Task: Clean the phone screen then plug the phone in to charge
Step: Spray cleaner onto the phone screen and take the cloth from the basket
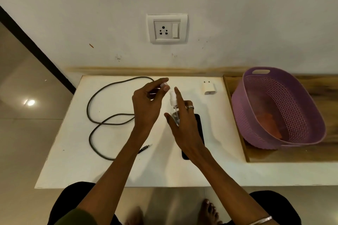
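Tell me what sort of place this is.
Likely a room in a home: a low white table against a painted wall with a socket, a purple laundry-style basket beside it, tiled floor.

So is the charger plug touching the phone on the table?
Apart. The head view shows the white charger plug lying near the table's back edge, with bare white tabletop between it and the black phone under the right hand.

Only one view on my end: head cam, wide-angle, looking forward and steeply down over the white table [73, 160]. It faces the wall socket [167, 28], which sits top-centre. Both forearms enter from the bottom edge, close to the lens. Edges bow noticeably.
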Action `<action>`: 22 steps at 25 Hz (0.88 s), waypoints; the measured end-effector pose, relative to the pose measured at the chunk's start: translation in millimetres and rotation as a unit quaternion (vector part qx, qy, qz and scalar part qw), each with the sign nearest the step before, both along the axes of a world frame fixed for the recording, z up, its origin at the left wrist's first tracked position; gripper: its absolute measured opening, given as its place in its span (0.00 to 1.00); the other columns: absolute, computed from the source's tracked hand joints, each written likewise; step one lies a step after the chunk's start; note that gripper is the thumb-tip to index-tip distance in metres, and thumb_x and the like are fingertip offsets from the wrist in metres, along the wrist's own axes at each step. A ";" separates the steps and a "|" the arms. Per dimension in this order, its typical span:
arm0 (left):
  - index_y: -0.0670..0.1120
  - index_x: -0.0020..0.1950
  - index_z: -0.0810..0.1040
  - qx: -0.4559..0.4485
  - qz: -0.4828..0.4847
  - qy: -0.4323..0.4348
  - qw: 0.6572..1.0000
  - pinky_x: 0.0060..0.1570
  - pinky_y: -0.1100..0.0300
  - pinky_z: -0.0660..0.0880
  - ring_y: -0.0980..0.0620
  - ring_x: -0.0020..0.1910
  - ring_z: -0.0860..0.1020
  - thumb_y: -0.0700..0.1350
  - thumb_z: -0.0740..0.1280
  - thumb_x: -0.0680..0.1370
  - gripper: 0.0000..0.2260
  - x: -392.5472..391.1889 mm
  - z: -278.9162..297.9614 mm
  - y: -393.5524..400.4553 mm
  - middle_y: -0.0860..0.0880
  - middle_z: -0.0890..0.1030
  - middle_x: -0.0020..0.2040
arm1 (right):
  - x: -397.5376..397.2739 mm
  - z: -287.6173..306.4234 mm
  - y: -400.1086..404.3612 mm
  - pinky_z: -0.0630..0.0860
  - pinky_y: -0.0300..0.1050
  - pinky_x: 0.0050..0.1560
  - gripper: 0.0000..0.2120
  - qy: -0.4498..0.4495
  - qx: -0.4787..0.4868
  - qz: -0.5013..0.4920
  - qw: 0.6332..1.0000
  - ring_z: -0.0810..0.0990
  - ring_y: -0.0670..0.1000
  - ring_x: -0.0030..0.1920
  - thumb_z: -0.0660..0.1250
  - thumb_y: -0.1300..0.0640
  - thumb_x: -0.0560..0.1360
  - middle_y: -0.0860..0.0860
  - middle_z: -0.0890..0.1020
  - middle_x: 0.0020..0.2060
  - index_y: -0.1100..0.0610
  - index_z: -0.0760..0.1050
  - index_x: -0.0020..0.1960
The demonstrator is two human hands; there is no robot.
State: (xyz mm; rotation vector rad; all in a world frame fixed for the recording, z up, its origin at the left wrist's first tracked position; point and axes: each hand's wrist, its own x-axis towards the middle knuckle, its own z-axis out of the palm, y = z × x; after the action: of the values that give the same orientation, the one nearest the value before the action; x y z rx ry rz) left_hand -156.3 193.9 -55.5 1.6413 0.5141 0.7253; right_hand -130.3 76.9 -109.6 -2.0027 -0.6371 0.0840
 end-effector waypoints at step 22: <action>0.46 0.58 0.85 -0.185 -0.189 0.038 0.964 0.52 0.59 0.80 0.49 0.55 0.83 0.51 0.68 0.77 0.14 -8.5 -15.5 -5.2 0.48 0.86 0.54 | -3.6 18.7 -14.9 0.79 0.36 0.37 0.10 0.189 0.141 0.014 0.972 0.82 0.45 0.35 0.68 0.45 0.74 0.46 0.82 0.35 0.49 0.77 0.52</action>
State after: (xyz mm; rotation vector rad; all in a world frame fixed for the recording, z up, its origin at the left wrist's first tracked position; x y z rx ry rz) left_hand -164.9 188.7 -71.0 1.3625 0.3499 0.2624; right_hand -134.0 62.0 -90.9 -1.6446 -0.4053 0.3628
